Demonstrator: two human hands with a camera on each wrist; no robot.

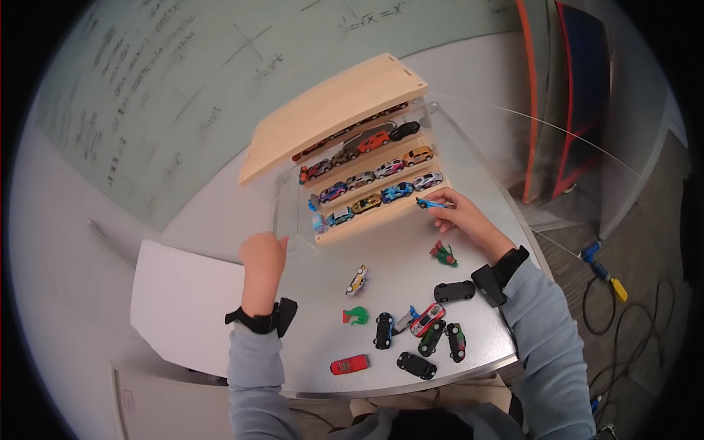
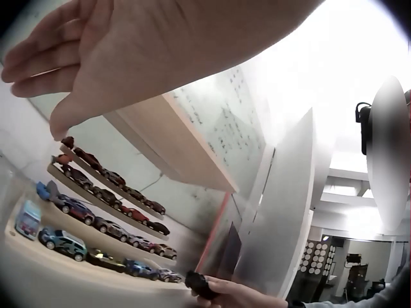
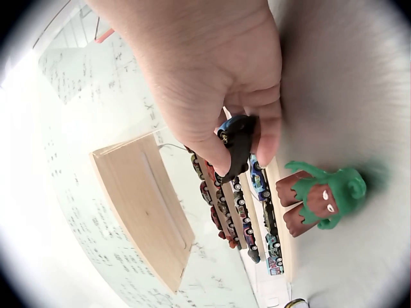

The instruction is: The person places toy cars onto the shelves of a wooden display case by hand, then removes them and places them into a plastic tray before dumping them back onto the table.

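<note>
Toy car first: where is it, measured from the rack?

"Just off its front right corner, near the silver-and-blue car at the right end of the lowest row. The right hand pinches it, thumb on one side, fingers on the other, closed only as far as the body's width."

"And the left hand?"

"Off the rack's front left. Its fingers are nearly straight, thumb apart, with nothing visible in them."

"How would you handle the car there?"

"I'd pinch low on its sides and level it, since the right wrist view shows it tipped, dark underside turned to the camera. Near the rack's lowest row I'd come in from the front, slowly, with knuckles clear of the end car. I'd let go only once all the wheels bear weight. The green figure lies in front of the rack's right end, so I'd lift the wrist over it."

"What can't you make out?"

"Whether the car touches the rack; the fingers cover part of its body. The left wrist view gives just a dark shape. The rack's top overhangs its highest row, hiding most of those cars. The clear panel at the rack's left is so faint that I can't tell whether the left hand touches it."
</note>
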